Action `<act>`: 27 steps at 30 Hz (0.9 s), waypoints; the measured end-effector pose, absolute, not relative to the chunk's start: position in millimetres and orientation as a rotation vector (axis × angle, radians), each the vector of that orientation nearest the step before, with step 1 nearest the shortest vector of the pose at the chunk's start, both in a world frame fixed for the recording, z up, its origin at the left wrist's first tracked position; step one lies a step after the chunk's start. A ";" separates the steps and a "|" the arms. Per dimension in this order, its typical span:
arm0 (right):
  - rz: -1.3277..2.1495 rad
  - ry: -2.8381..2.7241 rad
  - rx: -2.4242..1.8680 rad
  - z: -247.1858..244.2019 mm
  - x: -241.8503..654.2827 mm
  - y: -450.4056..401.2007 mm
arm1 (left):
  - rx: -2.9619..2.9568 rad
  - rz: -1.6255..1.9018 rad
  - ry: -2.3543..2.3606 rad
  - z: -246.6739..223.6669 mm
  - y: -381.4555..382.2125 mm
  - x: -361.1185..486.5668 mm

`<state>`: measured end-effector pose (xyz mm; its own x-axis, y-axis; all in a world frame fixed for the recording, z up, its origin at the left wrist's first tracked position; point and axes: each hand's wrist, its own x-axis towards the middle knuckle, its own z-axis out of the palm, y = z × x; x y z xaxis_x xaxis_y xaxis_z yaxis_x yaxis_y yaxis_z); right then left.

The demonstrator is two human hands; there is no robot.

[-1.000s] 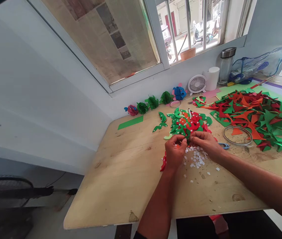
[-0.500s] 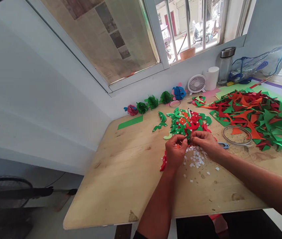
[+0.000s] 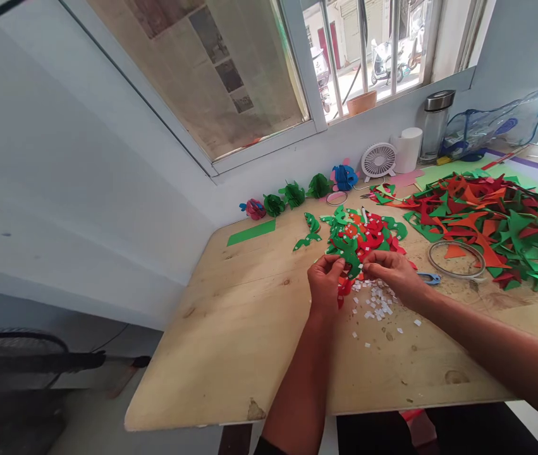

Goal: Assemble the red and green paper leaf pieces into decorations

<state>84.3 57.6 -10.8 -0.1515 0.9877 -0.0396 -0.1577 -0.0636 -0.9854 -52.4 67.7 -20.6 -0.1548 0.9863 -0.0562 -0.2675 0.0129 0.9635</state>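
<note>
My left hand (image 3: 326, 281) pinches a curved green paper cutout (image 3: 351, 259) dotted with small white squares. Close to the cutout's right edge is my right hand (image 3: 394, 273), thumb and fingertips pressed together. Whatever lies between those fingertips is too small to make out. Below the hands, loose white paper squares (image 3: 379, 308) are scattered on the wooden table (image 3: 231, 328). Just beyond the fingers lies a pile of red, orange and green cutouts (image 3: 368, 237), many bearing white squares. Red paper (image 3: 344, 291) shows beside my left hand.
A heap of paper scraps (image 3: 482, 221) covers the right side, with a tape ring (image 3: 457, 259) and blue-handled scissors (image 3: 430, 278) before it. Along the wall stand folded paper figures (image 3: 294, 194), a small white fan (image 3: 379, 161) and a glass bottle (image 3: 436, 126).
My left hand has shifted slightly left, and more of the green cutout shows between the hands. The red paper left of my wrist now shows on its right. My right hand stays close by.
</note>
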 end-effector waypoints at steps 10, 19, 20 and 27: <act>1.106 -1.651 -1.152 -10.6 89.9 56.9 | 0.692 1.443 1.034 -16.5 70.4 -61.2; 1.143 -1.545 -1.112 -22.0 86.2 59.6 | 0.661 1.426 0.965 -12.0 68.0 -62.7; 1.125 -1.511 -1.120 -20.5 86.1 59.2 | 0.661 1.412 0.954 -10.8 67.2 -62.4; 1.176 -1.412 -1.202 -6.8 86.6 57.2 | 0.651 1.350 0.939 -4.4 61.7 -54.4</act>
<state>86.6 57.2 -6.8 -0.1101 0.9923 0.0564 0.1239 0.0700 -0.9898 -54.4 61.7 -4.4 -0.0345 0.9823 -0.1843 -0.5147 0.1406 0.8457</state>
